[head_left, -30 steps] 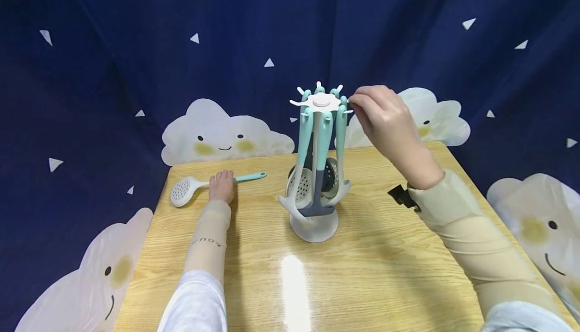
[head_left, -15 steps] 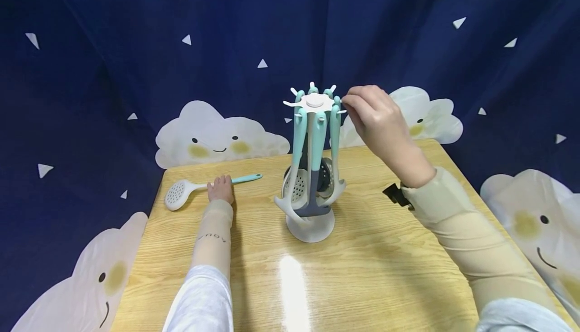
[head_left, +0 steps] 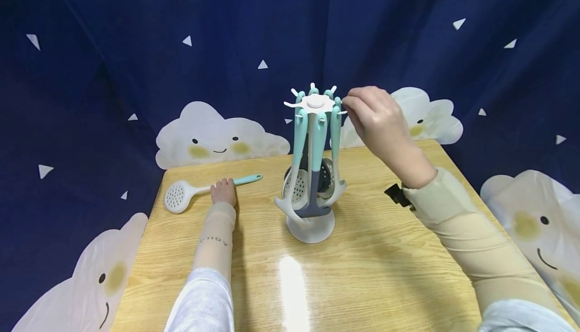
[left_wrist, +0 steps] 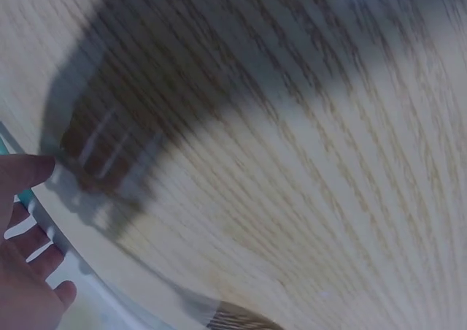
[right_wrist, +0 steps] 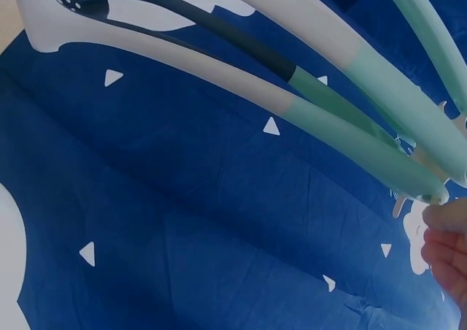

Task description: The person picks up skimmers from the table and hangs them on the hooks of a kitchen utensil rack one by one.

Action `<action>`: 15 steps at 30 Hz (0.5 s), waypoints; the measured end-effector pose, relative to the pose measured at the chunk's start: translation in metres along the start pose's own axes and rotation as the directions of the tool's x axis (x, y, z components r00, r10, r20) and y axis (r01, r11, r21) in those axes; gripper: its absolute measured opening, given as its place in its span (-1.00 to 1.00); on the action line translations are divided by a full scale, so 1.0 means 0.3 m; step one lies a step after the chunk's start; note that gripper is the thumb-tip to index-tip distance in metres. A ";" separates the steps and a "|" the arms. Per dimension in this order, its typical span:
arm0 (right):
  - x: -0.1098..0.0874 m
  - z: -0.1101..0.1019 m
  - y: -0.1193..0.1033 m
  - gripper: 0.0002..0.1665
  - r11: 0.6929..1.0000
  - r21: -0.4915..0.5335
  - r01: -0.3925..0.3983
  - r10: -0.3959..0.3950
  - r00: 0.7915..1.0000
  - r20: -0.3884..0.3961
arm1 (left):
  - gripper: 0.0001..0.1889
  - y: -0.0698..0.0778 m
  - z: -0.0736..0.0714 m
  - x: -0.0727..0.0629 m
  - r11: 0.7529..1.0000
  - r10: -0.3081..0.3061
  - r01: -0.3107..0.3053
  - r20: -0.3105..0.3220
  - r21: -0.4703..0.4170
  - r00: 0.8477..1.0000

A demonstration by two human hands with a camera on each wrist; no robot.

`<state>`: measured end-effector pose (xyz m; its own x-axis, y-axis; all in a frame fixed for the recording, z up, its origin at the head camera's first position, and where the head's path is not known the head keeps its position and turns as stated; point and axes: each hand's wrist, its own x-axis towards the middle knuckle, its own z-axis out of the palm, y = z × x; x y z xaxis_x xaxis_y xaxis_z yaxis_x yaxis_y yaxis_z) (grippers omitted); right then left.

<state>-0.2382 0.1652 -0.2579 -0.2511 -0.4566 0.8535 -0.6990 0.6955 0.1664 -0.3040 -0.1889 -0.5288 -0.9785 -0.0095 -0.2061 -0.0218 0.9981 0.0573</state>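
On the table's left side lies a white skimmer [head_left: 177, 197] with a perforated head and teal handle. My left hand [head_left: 223, 192] grips it mid-handle, knuckles up. In the left wrist view a bit of the teal handle [left_wrist: 26, 196] shows between thumb and fingers. A white utensil stand [head_left: 315, 103] stands upright at the middle, hung with several teal-handled utensils. My right hand [head_left: 373, 113] is raised at its top right, pinching the tip of a hook. In the right wrist view the thumb and fingers meet at the end of a teal handle [right_wrist: 365, 147].
One bare hook [head_left: 291, 104] points left from the stand's top. The wooden table [head_left: 362, 281] ends at a dark blue curtain [head_left: 254, 19] with white cloud cutouts [head_left: 217, 133]. A black strap piece [head_left: 396, 194] hangs at the right wrist.
The head view has shifted slightly. My left hand and the skimmer have slid a little, the perforated end coming toward me. The right hand keeps its place at the stand's top.
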 end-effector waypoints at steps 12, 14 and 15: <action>0.005 -0.011 -0.006 -0.92 0.999 -0.031 0.021 -0.020 0.999 0.041 | -0.59 0.012 0.018 -0.010 1.000 -0.007 0.005 -0.088 -0.014 0.996; 0.005 -0.012 -0.006 -0.92 0.999 -0.026 0.019 -0.017 0.999 0.040 | -0.61 0.013 0.021 -0.013 1.000 -0.003 0.000 -0.101 -0.026 0.995; 0.005 -0.012 -0.005 -0.92 1.000 -0.025 0.018 -0.017 0.999 0.040 | -0.60 0.013 0.024 -0.013 1.000 -0.002 -0.001 -0.102 -0.031 0.995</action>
<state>-0.2352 0.1653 -0.2551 -0.2653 -0.4904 0.8301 -0.6863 0.7008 0.1946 -0.2987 -0.1844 -0.5347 -0.9943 -0.0180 -0.1051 -0.0273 0.9957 0.0880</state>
